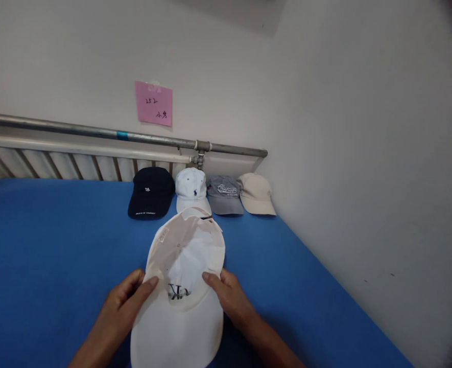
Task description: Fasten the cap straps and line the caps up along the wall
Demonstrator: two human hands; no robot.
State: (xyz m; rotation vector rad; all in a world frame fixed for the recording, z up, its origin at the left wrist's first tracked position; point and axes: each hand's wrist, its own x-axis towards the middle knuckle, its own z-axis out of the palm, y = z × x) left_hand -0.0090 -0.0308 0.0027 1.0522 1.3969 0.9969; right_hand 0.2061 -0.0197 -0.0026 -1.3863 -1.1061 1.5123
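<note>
A white baseball cap (pixel 180 327) is held up in front of me, its hollow inside facing me and its brim pointing down toward me. Dark lettering shows in reverse through the front panel. My left hand (pixel 124 296) pinches the cap's left edge near the brim, thumb on the inner side. On the opposite edge, my right hand (pixel 231 296) grips it the same way. Beyond it stand a black cap (pixel 152 189), a white cap with a small dark emblem (pixel 192 189), a grey cap with white script (pixel 226 194) and a beige cap (pixel 257 193), in a row.
The caps rest on a blue surface (pixel 57 255) that runs up to a wall. Behind them are a white radiator (pixel 57 162) and a metal pipe (pixel 157 139). A pink note (pixel 153 104) is taped above. The wall (pixel 363 179) bounds the right side.
</note>
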